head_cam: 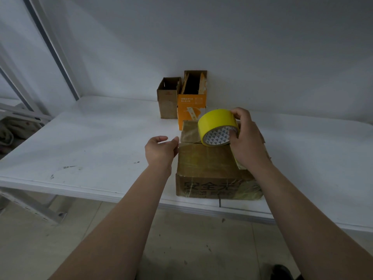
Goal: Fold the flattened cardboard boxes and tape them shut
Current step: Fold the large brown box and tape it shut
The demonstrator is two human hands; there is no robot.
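1. The brown cardboard box sits closed in front of us at the near edge of the table. Its corrugated top flaps meet in a seam, its surface is glossy with clear film, and black characters are printed on its front face.
2. Our right hand grips a roll of yellow tape just above the box top. The fingers curl over the smooth outer band and the thumb presses into the core, which is patterned with triangles. A pale yellow strip shows on the box under our palm.
3. Our left hand is beside the box's left edge, fingers loosely curled and gripping nothing. We cannot tell whether the fingertips touch the cardboard.
4. The white table is flat and scuffed with dark marks, with a wide bare stretch to our left.
5. At the back, against the plain wall, an open-topped orange carton stands just behind the box. A smaller open brown carton stands beside it.
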